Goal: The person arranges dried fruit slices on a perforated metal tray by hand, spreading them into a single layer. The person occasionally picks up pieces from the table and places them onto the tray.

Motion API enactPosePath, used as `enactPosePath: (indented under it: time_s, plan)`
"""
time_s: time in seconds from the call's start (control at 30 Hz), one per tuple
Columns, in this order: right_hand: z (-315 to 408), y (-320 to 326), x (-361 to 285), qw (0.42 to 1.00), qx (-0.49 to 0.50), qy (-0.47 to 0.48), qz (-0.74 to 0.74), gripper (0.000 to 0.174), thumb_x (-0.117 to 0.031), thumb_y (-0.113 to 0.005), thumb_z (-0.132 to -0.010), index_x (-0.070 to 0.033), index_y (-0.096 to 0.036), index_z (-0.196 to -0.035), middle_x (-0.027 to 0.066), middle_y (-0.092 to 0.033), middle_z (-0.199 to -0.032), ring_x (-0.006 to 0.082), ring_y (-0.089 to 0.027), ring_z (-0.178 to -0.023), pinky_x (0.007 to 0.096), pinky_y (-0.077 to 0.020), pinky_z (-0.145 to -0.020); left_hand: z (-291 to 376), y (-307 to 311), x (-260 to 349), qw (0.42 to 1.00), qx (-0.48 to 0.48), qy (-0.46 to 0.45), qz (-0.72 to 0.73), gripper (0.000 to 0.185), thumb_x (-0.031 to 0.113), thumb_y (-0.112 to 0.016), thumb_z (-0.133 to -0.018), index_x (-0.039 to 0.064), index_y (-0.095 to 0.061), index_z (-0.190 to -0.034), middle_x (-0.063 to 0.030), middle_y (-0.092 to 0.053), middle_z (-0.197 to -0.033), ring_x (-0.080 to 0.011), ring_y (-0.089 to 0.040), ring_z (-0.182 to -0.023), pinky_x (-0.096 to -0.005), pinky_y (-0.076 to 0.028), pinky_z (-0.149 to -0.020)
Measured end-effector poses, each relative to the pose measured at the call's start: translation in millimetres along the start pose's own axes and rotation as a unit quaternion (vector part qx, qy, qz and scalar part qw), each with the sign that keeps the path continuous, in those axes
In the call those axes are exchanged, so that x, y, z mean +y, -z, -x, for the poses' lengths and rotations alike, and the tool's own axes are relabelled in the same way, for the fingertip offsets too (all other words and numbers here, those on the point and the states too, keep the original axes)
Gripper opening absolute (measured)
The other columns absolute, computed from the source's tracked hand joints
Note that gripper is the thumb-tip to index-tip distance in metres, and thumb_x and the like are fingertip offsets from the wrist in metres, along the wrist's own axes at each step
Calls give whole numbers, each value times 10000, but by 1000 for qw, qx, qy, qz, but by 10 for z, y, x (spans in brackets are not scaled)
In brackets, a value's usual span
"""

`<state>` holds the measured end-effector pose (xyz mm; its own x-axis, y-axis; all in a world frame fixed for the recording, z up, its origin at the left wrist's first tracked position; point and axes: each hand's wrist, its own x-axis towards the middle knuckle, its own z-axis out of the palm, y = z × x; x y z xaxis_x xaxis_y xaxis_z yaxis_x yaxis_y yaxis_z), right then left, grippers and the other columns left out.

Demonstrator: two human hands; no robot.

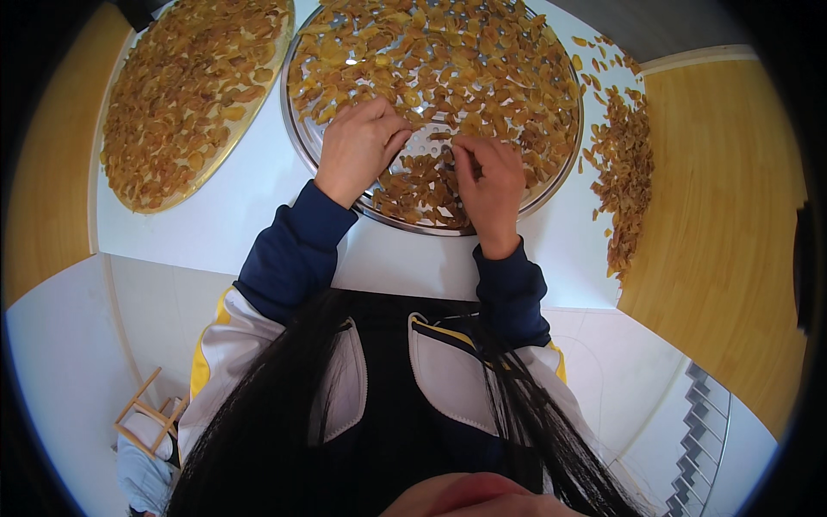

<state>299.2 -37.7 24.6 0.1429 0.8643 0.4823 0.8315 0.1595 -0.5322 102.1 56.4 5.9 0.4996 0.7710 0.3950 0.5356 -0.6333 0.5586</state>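
Note:
A large round perforated metal tray (303, 132) lies before me, strewn with thin amber-brown dried slices (446, 64). My left hand (365, 145) is over its near left part, thumb and fingertips together among the slices; whether they pinch one is hidden. My right hand (491, 184) is at the near right, its thumb and forefinger brought together beside a small dark slice (446, 154). Between the hands some bare metal with holes shows, with one slice (440, 136) on it. Nearer to me, a denser heap of slices (420, 187) sits at the tray's near rim.
A second round tray with a golden rim (216, 168), covered with similar slices, stands at the left on the white surface (258, 226). A long pile of slices (623, 168) lies at the right, beside a wooden surface (711, 181). A wooden stool (152, 413) is at the lower left.

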Motion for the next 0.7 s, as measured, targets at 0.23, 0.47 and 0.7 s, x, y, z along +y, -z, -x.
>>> enactPosePath:
  time_s: [0.23, 0.47, 0.7]
  plan:
    - [19, 19, -5, 999, 2, -16, -28, 109, -37, -792, -914, -65, -788, -1019, 70, -711, -846, 250, -631, -742, 363, -487, -708, -5, 0, 2, 1000, 19, -17, -6, 85, 153, -816, -895, 73, -796, -919, -49, -691, -896, -295, -682, -843, -406, -530, -764]
    - [23, 28, -7, 1000, 3, -13, -28, 103, -39, -792, -915, -60, -790, -1016, 80, -683, -806, 254, -623, -720, 363, -487, -682, -1, -19, -8, 1000, 9, 0, -7, 88, 158, -825, -886, 81, -794, -915, -56, -688, -892, -301, -683, -827, -411, -535, -748]
    - [50, 52, 2, 998, -6, -40, -44, 115, -72, -794, -906, -99, -773, -1015, 58, -693, -820, 277, -628, -756, 395, -464, -742, 37, 105, -32, 995, -2, 54, 82, 76, 162, -800, -901, 91, -783, -921, -61, -663, -904, -316, -677, -830, -421, -543, -743]
